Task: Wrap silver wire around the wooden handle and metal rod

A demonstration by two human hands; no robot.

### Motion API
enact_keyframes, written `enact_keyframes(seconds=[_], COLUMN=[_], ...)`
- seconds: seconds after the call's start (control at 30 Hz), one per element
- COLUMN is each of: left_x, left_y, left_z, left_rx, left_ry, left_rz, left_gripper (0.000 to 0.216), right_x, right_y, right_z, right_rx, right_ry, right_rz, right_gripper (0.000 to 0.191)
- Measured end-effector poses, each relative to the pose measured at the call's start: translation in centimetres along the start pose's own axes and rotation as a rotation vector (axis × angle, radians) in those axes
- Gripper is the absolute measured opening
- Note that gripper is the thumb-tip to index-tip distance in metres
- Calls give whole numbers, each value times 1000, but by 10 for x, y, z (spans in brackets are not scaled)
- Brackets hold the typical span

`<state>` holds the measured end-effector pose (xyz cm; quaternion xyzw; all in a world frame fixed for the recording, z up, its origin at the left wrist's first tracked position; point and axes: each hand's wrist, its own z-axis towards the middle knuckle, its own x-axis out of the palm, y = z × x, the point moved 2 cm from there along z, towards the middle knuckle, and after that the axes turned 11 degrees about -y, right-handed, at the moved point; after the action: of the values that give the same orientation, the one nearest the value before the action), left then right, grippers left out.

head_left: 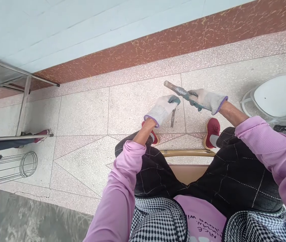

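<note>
Seated person seen from above. Just above frame centre, the gloved right hand [207,99] is clamped around a threaded metal rod [180,90], held over the tiled floor [82,114]. The gloved left hand [163,108] is closed on a small thin tool [173,117] just below the rod.

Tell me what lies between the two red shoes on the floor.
Head view: bare speckled floor tile lies between the left shoe and right shoe; a thin tool hangs above it.
</note>
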<state>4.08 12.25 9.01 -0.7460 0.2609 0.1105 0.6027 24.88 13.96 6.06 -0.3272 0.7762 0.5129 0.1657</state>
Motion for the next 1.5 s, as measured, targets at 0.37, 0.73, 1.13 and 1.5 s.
enact_keyframes(seconds=[0.37,0.73,1.13,1.5], left_x=[0,8,14,12], left_y=[-7,22,14,23], left_z=[-10,13,4,8], left_rx=[-7,23,-189,-350], left_ry=[57,40,111,125], left_rz=[-87,-63,-94,-413], left_gripper=[29,25,19,11], right_x=[3,-6,-4,-9], right_y=[3,14,3,2], right_z=[-2,-11,-3,2], right_rx=[99,73,-31,-154], right_ry=[-120,-70,-234,-286], right_rz=[347,467,10,-207], right_gripper=[19,19,17,12])
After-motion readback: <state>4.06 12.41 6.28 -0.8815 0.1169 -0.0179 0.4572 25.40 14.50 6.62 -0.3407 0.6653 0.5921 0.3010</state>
